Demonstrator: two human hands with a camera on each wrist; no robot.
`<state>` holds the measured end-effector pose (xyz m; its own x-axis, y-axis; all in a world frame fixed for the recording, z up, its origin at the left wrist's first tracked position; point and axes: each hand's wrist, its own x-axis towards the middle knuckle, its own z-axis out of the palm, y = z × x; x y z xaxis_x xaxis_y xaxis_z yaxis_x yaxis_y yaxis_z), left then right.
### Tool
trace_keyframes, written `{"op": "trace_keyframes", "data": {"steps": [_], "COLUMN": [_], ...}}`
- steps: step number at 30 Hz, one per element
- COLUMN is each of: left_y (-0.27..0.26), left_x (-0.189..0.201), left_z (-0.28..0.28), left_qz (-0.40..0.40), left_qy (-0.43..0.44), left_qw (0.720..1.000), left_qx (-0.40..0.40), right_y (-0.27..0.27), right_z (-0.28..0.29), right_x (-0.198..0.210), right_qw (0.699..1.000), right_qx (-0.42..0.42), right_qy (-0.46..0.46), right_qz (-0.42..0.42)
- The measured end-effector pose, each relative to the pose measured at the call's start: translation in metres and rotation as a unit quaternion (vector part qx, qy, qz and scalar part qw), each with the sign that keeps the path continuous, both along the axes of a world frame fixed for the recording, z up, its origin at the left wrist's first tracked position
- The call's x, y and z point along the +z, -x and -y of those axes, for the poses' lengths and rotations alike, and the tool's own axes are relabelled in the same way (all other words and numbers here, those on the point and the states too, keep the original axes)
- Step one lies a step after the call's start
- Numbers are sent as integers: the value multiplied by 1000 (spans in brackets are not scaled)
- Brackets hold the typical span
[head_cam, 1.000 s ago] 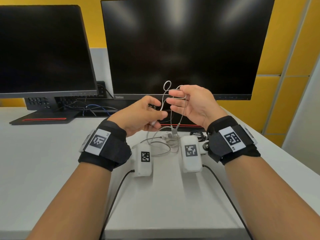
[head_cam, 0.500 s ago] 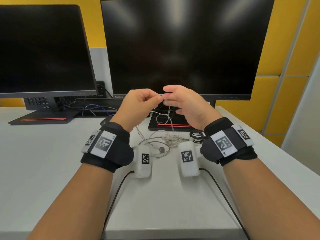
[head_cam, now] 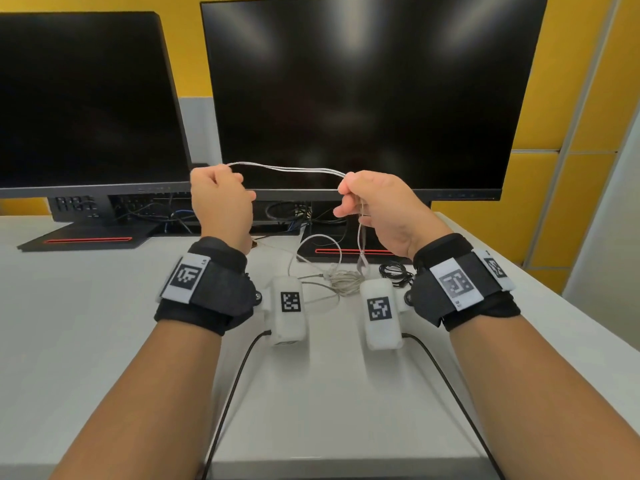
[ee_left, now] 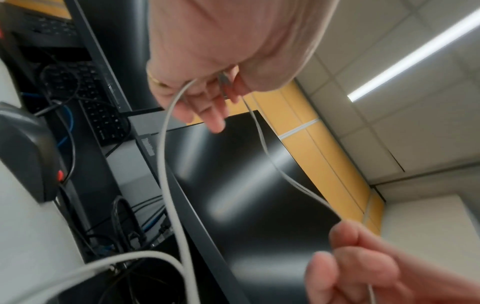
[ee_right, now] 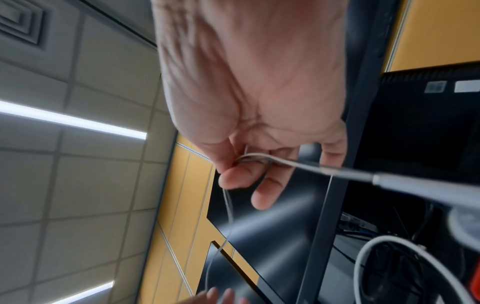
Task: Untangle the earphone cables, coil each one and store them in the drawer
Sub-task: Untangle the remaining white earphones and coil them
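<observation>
Mid-frame in the head view, your left hand and right hand are raised apart, each pinching the white earphone cable — a span drawn between them. The left wrist view alone shows a connector at your fingertips. The tangle lies on the desk below — near the monitor base.

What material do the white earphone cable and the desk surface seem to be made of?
White earphone cable: probably soft rubbery plastic, smooth with a slight sheen; it bends and sags between the hands. Desk: likely laminate, matte pale grey, flat and even; I cannot be certain.
</observation>
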<state>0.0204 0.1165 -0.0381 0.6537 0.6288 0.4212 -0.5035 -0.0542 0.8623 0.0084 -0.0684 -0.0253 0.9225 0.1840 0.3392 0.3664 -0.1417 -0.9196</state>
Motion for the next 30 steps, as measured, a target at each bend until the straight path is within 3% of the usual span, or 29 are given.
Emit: {"op": "trace_keyframes", "data": {"steps": [5, 10, 15, 20, 24, 30], "left_y": [11, 23, 20, 18, 18, 2], "left_x": [1, 1, -3, -4, -5, -1], "left_z": [13, 27, 25, 22, 24, 7], "left_qz": [-33, -39, -21, -7, -10, -5], "left_qy": [-133, -299, -352, -357, -296, -142], "left_qw": [986, 924, 912, 905, 917, 984], "left_qx": [-98, -235, -209, -231, -268, -106], "right_y": [-5, -4, -6, -6, -4, 1], "right_z": [-2, -4, -3, -3, -1, -1], "right_x": [-4, -7, -9, -9, -9, -10], "right_qw": [998, 998, 996, 996, 995, 984], "right_qx": [-15, 29, 59, 77, 86, 170], "right_qy": [-1, -5, 15, 21, 15, 46], "right_qz": [54, 63, 61, 48, 39, -4]}}
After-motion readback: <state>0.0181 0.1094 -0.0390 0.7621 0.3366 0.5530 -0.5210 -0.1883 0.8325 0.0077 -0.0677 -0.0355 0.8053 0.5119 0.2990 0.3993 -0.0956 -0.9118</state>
